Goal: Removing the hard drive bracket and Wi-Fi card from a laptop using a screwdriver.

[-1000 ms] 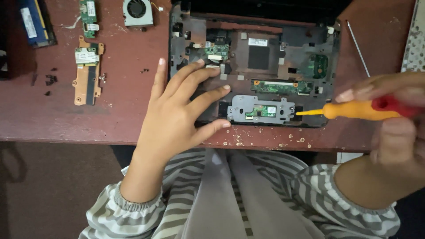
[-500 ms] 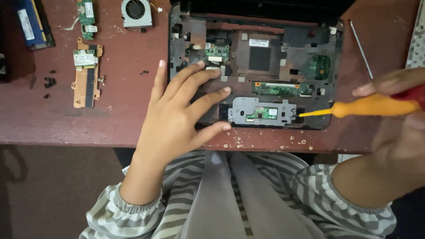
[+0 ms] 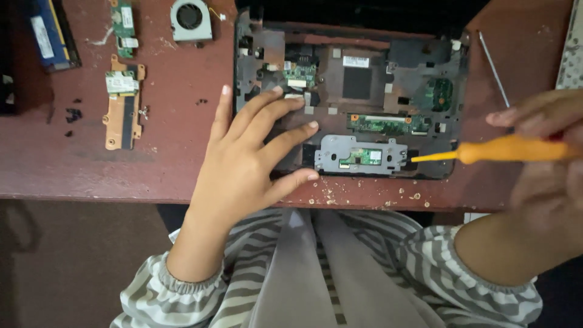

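Observation:
An opened laptop base with bare circuit boards lies on a dark red table. My left hand rests flat on its front left corner, fingers spread over the boards. My right hand grips an orange-handled screwdriver. Its tip points left at the right end of the grey metal touchpad bracket at the front of the base.
A small cooling fan, a green board, a copper-coloured bracket with a board and a blue memory module lie at left. Small screws are scattered nearby. A thin metal rod lies at right.
The screwdriver has shifted slightly right and up while its tip stays near the bracket's right end. My left hand has stayed in place on the base.

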